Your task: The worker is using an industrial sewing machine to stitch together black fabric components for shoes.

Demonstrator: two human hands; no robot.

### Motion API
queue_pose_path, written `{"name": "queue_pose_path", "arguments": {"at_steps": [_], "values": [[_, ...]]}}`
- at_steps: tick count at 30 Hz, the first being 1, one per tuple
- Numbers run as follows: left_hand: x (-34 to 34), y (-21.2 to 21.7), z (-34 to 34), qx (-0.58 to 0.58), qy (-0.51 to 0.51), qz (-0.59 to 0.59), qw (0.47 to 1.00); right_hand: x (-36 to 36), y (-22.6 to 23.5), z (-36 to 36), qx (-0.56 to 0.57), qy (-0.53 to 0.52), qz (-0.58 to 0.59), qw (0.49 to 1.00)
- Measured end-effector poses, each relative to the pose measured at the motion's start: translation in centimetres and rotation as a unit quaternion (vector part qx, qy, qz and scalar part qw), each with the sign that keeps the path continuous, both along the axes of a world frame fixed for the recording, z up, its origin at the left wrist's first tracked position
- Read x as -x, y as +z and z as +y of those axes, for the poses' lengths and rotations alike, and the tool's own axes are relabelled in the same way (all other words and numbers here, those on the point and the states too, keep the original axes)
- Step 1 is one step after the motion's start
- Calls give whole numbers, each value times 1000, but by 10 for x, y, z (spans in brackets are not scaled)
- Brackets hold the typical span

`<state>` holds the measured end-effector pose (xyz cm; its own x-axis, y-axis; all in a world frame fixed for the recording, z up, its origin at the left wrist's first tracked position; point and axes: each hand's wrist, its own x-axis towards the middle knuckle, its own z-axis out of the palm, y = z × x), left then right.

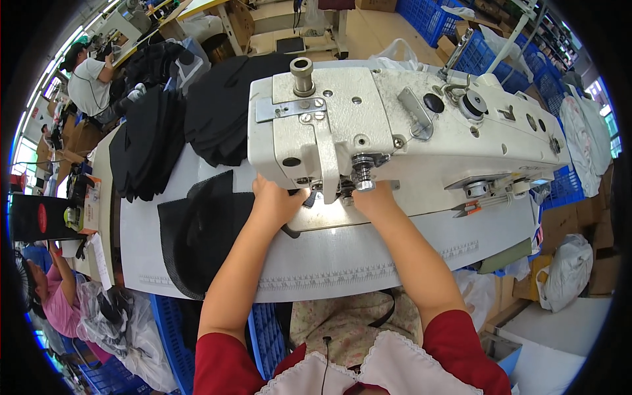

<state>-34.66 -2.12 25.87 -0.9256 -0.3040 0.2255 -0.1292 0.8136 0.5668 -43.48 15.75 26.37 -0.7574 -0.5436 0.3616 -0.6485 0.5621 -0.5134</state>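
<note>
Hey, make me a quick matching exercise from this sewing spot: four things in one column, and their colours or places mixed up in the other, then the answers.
Column one:
1. Sewing machine
2. Ruler scale
3. Stacked fabric
4. Left hand

Column two:
A. Black
B. By the lower edge of the machine's head
C. White
D. Along the near edge of the table

Pairs: 1-C, 2-D, 3-A, 4-B.

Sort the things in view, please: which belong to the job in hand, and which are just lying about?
Job in hand, it seems:
left hand and right hand
white sewing machine
loose black fabric piece
black fabric piles, probably

Lying about, it seems:
white plastic bag
blue crate
green roll
</note>
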Motion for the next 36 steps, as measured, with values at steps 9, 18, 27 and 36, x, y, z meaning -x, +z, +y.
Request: {"name": "queue_pose_path", "arguments": {"at_steps": [9, 18, 27, 36], "values": [[0, 2, 3, -21, -1, 9, 1000, 10, -13, -3, 57, 28, 29, 998], [-2, 3, 4, -16, 5, 2, 1000, -4, 5, -2, 30, -10, -41, 999], [-3, 10, 7, -18, -12, 48, 999, 9, -15, 0, 62, 55, -1, 997], [-7, 5, 8, 15, -10, 25, 1000, 3, -11, 0, 40, 62, -57, 996]]}}
